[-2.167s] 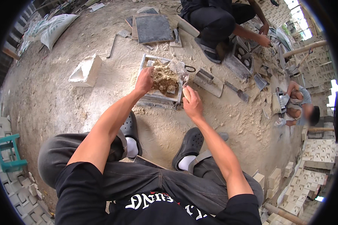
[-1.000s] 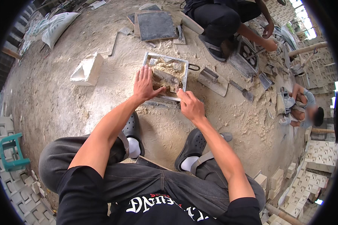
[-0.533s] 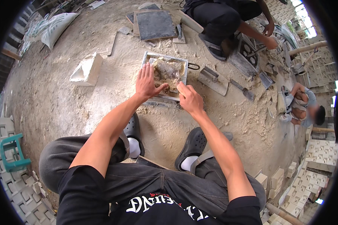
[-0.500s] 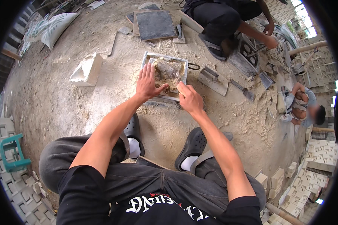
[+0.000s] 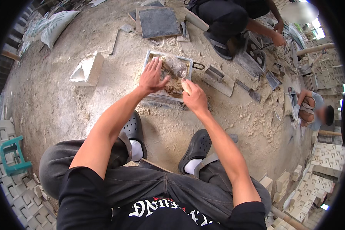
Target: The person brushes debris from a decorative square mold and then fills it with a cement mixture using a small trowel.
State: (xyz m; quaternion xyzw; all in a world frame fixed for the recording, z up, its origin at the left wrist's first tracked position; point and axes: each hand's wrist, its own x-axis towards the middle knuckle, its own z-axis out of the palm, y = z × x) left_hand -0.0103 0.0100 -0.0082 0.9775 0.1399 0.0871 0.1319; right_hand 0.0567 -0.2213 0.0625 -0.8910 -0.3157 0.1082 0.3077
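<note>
Head view: dusty, pale-handled trowel [image 5: 176, 67]

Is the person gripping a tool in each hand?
No, only the right hand grips a pale handle; the left hand lies open at the square frame.

The single view is taken from the head of the person [image 5: 138, 184], and it faces steeply down to the ground [image 5: 163, 134] and somewhat forward. The shirt [image 5: 157, 214] is at six o'clock, near to the lens. From the centre, the left hand [image 5: 152, 78] lies toward eleven o'clock, the right hand [image 5: 195, 96] toward two. The lens is very wide: the blocks [image 5: 314, 189] at four o'clock look bent at the rim, and perhaps appear farther than they are.
</note>
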